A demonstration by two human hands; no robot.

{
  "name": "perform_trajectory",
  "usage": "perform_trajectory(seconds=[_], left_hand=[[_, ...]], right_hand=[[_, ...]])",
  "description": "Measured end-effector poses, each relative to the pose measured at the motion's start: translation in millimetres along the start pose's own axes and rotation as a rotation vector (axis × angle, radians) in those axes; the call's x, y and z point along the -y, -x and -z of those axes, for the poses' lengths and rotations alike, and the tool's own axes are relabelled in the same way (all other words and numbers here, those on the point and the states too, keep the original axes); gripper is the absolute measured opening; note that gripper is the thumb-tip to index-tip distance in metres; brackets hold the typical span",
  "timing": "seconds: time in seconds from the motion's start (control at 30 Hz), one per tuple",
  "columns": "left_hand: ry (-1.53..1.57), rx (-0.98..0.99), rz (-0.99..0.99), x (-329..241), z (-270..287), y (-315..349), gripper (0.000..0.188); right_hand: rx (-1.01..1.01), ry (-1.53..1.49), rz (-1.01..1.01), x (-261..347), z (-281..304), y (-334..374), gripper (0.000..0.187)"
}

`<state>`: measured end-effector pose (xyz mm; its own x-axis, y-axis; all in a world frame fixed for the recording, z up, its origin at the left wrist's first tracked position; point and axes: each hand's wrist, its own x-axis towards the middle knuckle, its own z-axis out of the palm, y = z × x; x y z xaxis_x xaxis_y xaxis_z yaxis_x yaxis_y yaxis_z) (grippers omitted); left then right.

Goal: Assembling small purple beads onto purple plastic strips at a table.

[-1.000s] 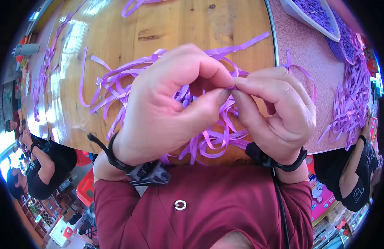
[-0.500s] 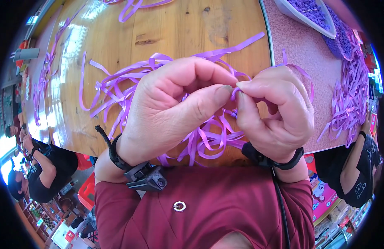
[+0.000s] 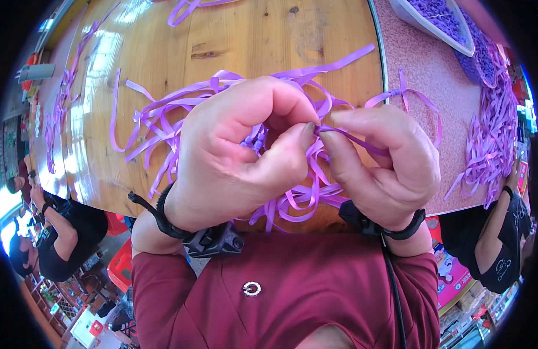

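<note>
Between the fingertips of both hands runs a narrow purple ribbon (image 3: 362, 141). My left hand (image 3: 240, 157) pinches its end with thumb and forefinger, the other fingers curled. Close by on the right, my right hand (image 3: 391, 163) grips the same ribbon, which passes back under its bent forefinger. A small dark bit shows at the left fingertips; its details are too small to tell. Beneath the hands lies a loose heap of purple ribbons (image 3: 292, 203) on the wooden table. Small purple beads (image 3: 255, 141) show through the gap inside my left hand.
The wooden table (image 3: 240, 46) meets a pink speckled surface (image 3: 414, 70) on the right. There stand a white tray (image 3: 464, 43) of purple bits and a hanging bundle of ribbons (image 3: 490, 134). More ribbons (image 3: 62, 116) lie far left. People in dark clothes sit at both sides.
My left fingertips have shifted slightly left, and the two hands' tips have drawn a little apart. A length of ribbon now shows stretched through my right hand.
</note>
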<state>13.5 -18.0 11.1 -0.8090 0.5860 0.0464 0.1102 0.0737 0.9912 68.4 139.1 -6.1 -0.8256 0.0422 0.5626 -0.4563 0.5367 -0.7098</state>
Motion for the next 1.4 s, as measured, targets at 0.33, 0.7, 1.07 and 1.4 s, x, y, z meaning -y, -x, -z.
perform_trajectory(seconds=[0.33, 0.7, 1.07, 1.4], left_hand=[[-0.278, -0.035, -0.180, 3, 6, 0, 0.006], [-0.419, -0.033, -0.305, -5, 7, -8, 0.023], [-0.542, 0.253, -0.562, -13, 16, -8, 0.009], [0.401, 0.298, 0.140, -33, -43, 8, 0.059]], right_hand=[[0.144, -0.074, -0.039, 1, 8, -6, 0.016], [-0.004, -0.147, -0.022, -5, 10, -6, 0.011], [0.065, -0.321, 0.035, 2, 12, 5, 0.008], [-0.011, -1.188, -0.176, 49, 44, -6, 0.013]])
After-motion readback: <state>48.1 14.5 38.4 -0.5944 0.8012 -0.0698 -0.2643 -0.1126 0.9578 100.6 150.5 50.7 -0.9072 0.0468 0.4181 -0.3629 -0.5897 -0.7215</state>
